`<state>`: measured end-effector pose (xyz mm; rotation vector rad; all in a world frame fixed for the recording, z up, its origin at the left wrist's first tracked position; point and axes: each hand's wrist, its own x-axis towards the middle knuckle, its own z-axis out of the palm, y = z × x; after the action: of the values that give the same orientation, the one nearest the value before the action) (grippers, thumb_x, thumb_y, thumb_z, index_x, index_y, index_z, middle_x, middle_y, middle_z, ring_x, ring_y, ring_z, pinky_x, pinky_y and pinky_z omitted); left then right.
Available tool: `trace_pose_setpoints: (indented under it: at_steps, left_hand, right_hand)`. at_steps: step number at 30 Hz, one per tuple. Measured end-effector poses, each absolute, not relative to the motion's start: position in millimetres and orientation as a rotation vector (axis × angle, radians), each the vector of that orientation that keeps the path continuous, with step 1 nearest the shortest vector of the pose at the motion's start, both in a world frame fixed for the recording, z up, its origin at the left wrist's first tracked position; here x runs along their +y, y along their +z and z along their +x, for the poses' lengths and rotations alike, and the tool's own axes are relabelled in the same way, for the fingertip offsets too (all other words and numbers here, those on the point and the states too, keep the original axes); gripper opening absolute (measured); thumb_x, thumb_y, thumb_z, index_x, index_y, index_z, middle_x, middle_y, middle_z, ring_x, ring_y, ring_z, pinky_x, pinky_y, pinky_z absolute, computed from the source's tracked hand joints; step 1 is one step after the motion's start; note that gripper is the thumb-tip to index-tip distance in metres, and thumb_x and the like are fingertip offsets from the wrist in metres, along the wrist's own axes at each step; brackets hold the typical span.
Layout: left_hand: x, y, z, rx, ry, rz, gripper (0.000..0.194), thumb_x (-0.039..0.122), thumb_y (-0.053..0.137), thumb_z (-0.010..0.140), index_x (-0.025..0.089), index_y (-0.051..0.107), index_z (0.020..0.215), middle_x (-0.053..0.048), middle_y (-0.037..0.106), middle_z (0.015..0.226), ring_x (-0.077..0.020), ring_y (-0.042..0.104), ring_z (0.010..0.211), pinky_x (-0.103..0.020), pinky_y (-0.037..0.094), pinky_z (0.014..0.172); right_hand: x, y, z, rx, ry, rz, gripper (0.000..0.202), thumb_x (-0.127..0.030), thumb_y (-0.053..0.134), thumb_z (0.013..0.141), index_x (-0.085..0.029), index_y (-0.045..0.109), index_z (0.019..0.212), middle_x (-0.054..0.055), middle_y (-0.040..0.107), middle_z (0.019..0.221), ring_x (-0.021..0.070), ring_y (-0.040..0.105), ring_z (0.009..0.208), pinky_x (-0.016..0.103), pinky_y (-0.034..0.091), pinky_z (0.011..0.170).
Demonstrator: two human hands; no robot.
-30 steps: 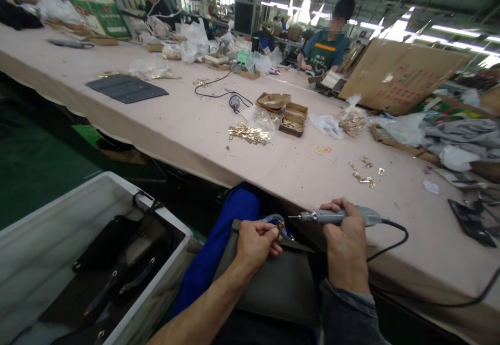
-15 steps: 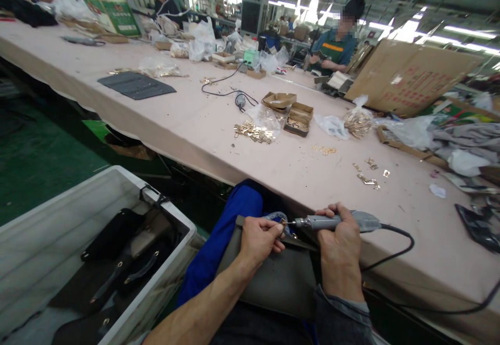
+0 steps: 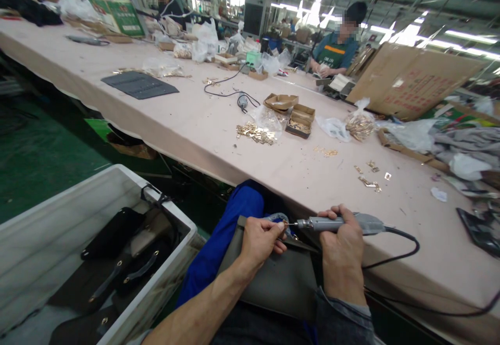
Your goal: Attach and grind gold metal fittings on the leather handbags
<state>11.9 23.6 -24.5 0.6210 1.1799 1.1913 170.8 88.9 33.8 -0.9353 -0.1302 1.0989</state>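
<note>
while left hand pinches small fitting on grey bag in lap, near table edge, right hand grips driver level, tip meeting fitting.

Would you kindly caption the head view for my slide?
Right hand brings an electric screwdriver to a small fitting pinched by the left hand over a grey bag.
</note>
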Motion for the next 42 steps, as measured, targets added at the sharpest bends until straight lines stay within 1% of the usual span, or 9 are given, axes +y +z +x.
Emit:
trace_pose_setpoints:
  at_steps: [4, 10, 16, 22, 26, 30, 34, 39, 42]
  left_hand:
    - [23.8, -23.2, 11.5, 1.189, 1.191, 0.637, 0.044, 0.049, 0.083, 0.075, 0.006, 0.077, 0.073, -0.014, 0.075, 0.067, -0.0188, 0.069, 0.045, -0.018, 0.052, 0.035]
    - [24.9, -19.0, 10.1, 1.222, 1.17, 0.649, 0.033, 0.038, 0.078, 0.079, 0.005, 0.077, 0.074, -0.014, 0.075, 0.069, -0.0188, 0.069, 0.044, -0.018, 0.05, 0.034]
    - [24.4, -16.8, 10.4, 1.259, 1.166, 0.646, 0.029, 0.034, 0.075, 0.079, 0.006, 0.077, 0.073, -0.013, 0.075, 0.067, -0.0188, 0.068, 0.043, -0.018, 0.049, 0.032]
    - [24.0, -15.5, 11.2, 1.276, 1.153, 0.645, 0.03, 0.036, 0.076, 0.079, 0.007, 0.077, 0.072, -0.013, 0.075, 0.067, -0.0183, 0.068, 0.042, -0.018, 0.049, 0.032]
    - [24.8, -15.2, 11.8, 1.291, 1.156, 0.635, 0.028, 0.034, 0.075, 0.08, 0.006, 0.077, 0.073, -0.012, 0.074, 0.066, -0.0181, 0.067, 0.041, -0.018, 0.048, 0.031]
    - [25.2, -17.6, 12.6, 1.293, 1.161, 0.643, 0.026, 0.033, 0.074, 0.08, 0.007, 0.077, 0.074, -0.012, 0.074, 0.065, -0.018, 0.067, 0.041, -0.019, 0.048, 0.031]
    - [25.2, -16.7, 12.7, 1.311, 1.162, 0.671, 0.026, 0.032, 0.072, 0.082, 0.008, 0.077, 0.073, -0.011, 0.074, 0.065, -0.0184, 0.067, 0.041, -0.018, 0.047, 0.031]
    - [24.8, -12.0, 11.9, 1.336, 1.147, 0.688, 0.028, 0.032, 0.071, 0.082, 0.007, 0.076, 0.069, -0.012, 0.074, 0.064, -0.0182, 0.067, 0.04, -0.018, 0.047, 0.031]
    - [23.9, -12.2, 11.2, 1.338, 1.141, 0.688, 0.029, 0.033, 0.071, 0.081, 0.007, 0.076, 0.067, -0.011, 0.074, 0.064, -0.0179, 0.066, 0.04, -0.018, 0.047, 0.031]
  right_hand:
    - [87.9, 38.4, 167.7, -0.097, 1.084, -0.943, 0.02, -0.006, 0.065, 0.081, -0.017, 0.05, 0.086, -0.006, 0.051, 0.077, 0.0044, 0.047, 0.053, 0.019, 0.05, 0.052]
    - [85.8, 41.6, 164.7, -0.097, 1.08, -0.957, 0.018, -0.006, 0.065, 0.082, -0.016, 0.05, 0.085, -0.006, 0.051, 0.077, 0.0047, 0.047, 0.054, 0.02, 0.051, 0.053]
    - [83.2, 39.2, 163.3, -0.152, 1.065, -0.958, 0.021, -0.011, 0.07, 0.081, -0.017, 0.05, 0.086, -0.006, 0.052, 0.078, 0.0041, 0.047, 0.054, 0.019, 0.053, 0.054]
    - [76.6, 45.8, 151.8, -0.268, 0.905, -0.974, 0.025, -0.018, 0.076, 0.078, -0.018, 0.051, 0.083, -0.005, 0.054, 0.078, 0.0062, 0.051, 0.055, 0.022, 0.056, 0.055]
    - [69.6, 54.1, 139.0, -0.364, 0.781, -0.967, 0.023, -0.02, 0.077, 0.078, -0.017, 0.054, 0.082, -0.004, 0.056, 0.076, 0.0076, 0.052, 0.055, 0.024, 0.057, 0.055]
    - [63.5, 63.6, 124.0, -0.447, 0.646, -0.953, 0.019, -0.02, 0.076, 0.079, -0.017, 0.058, 0.083, -0.003, 0.057, 0.072, 0.0093, 0.052, 0.053, 0.026, 0.056, 0.054]
    - [57.0, 72.3, 109.3, -0.53, 0.538, -0.949, 0.017, -0.023, 0.075, 0.082, -0.018, 0.059, 0.083, -0.002, 0.057, 0.069, 0.0103, 0.053, 0.052, 0.026, 0.055, 0.051]
    - [46.6, 78.8, 95.4, -0.675, 0.472, -0.988, 0.017, -0.026, 0.073, 0.086, -0.017, 0.059, 0.083, -0.002, 0.058, 0.071, 0.0099, 0.054, 0.051, 0.026, 0.053, 0.051]
    - [42.0, 81.0, 90.4, -0.768, 0.486, -0.999, 0.019, -0.026, 0.077, 0.085, -0.017, 0.06, 0.084, -0.003, 0.058, 0.068, 0.0103, 0.053, 0.049, 0.026, 0.051, 0.049]
